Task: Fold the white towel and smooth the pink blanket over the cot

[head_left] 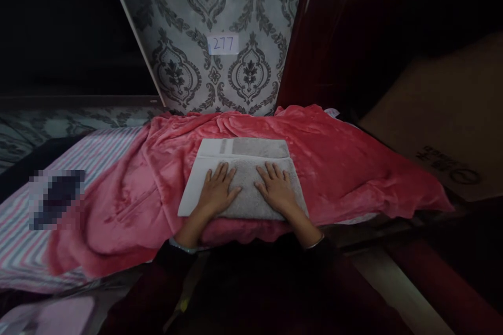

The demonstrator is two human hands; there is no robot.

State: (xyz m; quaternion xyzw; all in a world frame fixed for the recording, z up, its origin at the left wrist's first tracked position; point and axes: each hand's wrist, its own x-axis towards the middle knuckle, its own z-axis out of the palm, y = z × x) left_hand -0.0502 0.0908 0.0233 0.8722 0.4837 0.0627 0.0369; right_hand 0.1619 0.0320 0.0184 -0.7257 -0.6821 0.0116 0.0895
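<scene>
A folded grey and white towel (251, 149) lies on a pink fleece blanket (334, 157) in front of me. My left hand (217, 188) rests flat on the towel's left half, fingers stretched out and slightly apart. My right hand (276, 187) lies flat on the right half, fingers also spread. Both palms press down on the upper folded layer, and neither hand grips anything.
A striped sheet (23, 241) shows under the blanket at the left. A patterned wall panel (220, 5) with a label reading 277 (222, 44) stands behind. A cardboard box (444, 120) sits at the right, dark red wood (310, 52) beside it.
</scene>
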